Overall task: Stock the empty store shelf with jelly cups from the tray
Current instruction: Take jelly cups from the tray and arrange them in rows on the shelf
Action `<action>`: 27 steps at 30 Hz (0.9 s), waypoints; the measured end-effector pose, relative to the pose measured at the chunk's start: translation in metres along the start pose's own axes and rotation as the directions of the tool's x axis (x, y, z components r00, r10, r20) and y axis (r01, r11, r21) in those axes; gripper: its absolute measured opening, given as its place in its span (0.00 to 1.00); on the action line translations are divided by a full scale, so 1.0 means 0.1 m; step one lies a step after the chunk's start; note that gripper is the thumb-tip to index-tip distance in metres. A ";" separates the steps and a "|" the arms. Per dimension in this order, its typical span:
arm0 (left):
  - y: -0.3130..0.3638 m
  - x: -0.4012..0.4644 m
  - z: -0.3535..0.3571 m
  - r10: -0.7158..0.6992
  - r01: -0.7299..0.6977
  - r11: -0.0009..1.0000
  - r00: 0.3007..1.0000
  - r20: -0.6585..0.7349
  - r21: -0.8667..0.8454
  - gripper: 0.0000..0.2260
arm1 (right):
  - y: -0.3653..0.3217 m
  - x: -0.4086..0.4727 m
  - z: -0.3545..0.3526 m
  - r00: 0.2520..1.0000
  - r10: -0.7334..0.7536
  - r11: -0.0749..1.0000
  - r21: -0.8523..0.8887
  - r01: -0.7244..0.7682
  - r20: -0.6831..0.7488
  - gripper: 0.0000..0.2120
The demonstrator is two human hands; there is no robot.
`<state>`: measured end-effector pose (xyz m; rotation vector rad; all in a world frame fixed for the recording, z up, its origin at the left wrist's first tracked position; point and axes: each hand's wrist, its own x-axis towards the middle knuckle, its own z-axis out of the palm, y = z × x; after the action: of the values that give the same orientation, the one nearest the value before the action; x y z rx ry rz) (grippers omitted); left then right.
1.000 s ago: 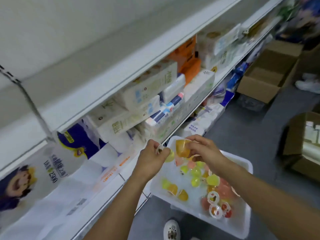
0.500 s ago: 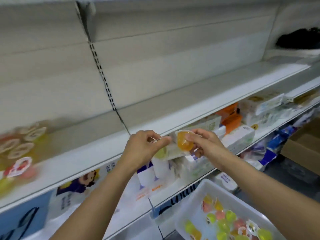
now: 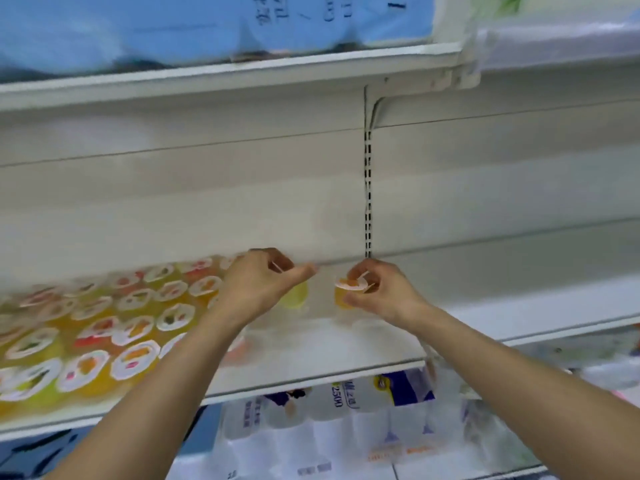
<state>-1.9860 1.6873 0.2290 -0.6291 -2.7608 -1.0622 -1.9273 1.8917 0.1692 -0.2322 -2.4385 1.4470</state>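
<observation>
Gleaming white shelf [image 3: 346, 344], slotted upright [image 3: 367, 202]

Packed tight on the left: rows of orange, yellow and red jelly cups with white printed lids [image 3: 104, 327] filling that stretch of the white metal shelf [image 3: 346, 344]. Bare shelf surface from the middle rightward. Overhead, capped by the white upper shelf board [image 3: 242, 77]. Behind, closed off by the white back panel with its black-slotted upright strip [image 3: 367, 188].
</observation>
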 end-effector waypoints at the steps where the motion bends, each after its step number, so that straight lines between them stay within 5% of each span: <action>1: -0.10 0.07 -0.09 -0.019 0.019 1.000 0.999 -0.026 0.008 0.20 | 0.01 0.14 0.13 1.000 -0.014 0.999 -0.052 0.015 0.008 0.15; 7: -0.61 0.46 -0.48 -0.104 0.108 0.993 0.992 -0.064 0.048 0.19 | 0.00 0.81 0.78 0.997 -0.035 0.960 -0.275 0.052 0.067 0.14; 20: -1.17 0.85 -0.75 -0.079 0.081 0.996 0.996 -0.045 0.043 0.21 | -0.12 1.55 1.50 0.992 -0.128 0.913 -0.393 0.113 -0.013 0.14; 24: -1.15 0.88 -0.73 -0.088 0.088 0.996 0.996 -0.034 0.003 0.25 | -0.20 1.51 1.35 0.990 -0.100 0.867 -0.479 0.136 0.099 0.24; 27: -1.06 0.93 -0.70 -0.080 0.081 0.997 0.996 -0.044 0.012 0.26 | -0.52 1.35 1.16 0.975 -0.192 0.936 -0.279 0.217 0.113 0.31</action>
<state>-2.1170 1.6017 0.2393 -0.4910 -2.7750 -1.0582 -2.0929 1.8094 0.1853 0.0243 -2.6471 1.0300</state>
